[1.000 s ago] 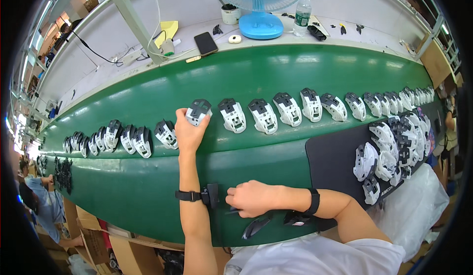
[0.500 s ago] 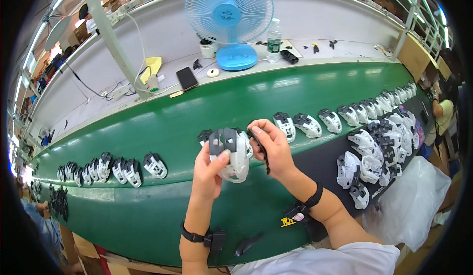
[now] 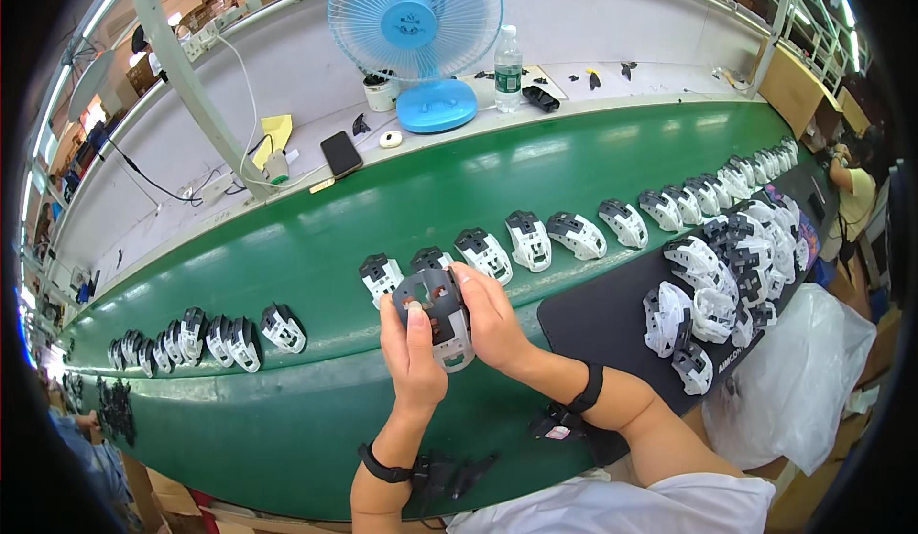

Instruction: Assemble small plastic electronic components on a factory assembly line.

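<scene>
Both of my hands hold one mouse shell (image 3: pixel 453 350), with a dark grey front and a white back with cut-outs, above the green work surface. My left hand (image 3: pixel 413 367) grips its left side, the thumb lying on top. My right hand (image 3: pixel 499 328) closes along its right side, fingers pressed to the edge. The thin black strip seen earlier in the right hand is hidden now. Just beyond my hands stand similar mouse shells, the nearest a white and dark one (image 3: pixel 381 281), in a row (image 3: pixel 529 244) running to the far right.
Another line of mouse shells (image 3: pixel 284 329) lies to the left. On the right a black mat (image 3: pixel 598 328) bears a pile of shells (image 3: pixel 712 314), beside a clear plastic bag (image 3: pixel 798 381). A blue fan (image 3: pixel 436 106), bottle (image 3: pixel 508 80) and phone (image 3: pixel 340 154) stand along the back.
My right hand has brought the thin black strip to the mouse shell's right side. The shell has turned and sunk slightly. The view has shifted, uncovering shells behind my hands.
</scene>
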A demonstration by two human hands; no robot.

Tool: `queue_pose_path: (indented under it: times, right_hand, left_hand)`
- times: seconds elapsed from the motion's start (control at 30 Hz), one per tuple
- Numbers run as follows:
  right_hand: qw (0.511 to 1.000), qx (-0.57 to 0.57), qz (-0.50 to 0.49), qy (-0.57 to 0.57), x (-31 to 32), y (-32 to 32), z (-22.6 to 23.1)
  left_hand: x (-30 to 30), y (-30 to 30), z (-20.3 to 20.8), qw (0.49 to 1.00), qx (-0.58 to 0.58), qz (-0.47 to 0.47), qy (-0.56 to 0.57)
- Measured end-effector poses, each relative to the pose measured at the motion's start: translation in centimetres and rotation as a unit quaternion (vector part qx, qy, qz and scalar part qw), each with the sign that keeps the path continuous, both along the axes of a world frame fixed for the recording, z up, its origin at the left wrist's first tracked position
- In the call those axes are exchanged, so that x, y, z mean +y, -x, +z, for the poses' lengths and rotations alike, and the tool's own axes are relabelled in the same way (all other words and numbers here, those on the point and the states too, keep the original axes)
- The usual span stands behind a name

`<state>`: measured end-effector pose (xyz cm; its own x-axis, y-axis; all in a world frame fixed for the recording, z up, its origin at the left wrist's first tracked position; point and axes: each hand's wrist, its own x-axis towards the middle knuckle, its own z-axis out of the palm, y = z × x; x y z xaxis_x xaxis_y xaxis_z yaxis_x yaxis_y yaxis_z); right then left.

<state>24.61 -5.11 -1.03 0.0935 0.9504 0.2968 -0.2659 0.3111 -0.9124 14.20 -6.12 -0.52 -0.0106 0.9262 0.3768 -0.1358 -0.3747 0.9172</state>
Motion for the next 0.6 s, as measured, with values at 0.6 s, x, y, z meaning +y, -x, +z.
queue_pose_path:
  times: [0.6]
  right_hand:
    - [0.992,-0.060,0.084,-0.072,-0.6,-1.6,1.2]
  left_hand:
    - [-1.5,0.0,1.6,0.999,0.024,-0.035,-0.031]
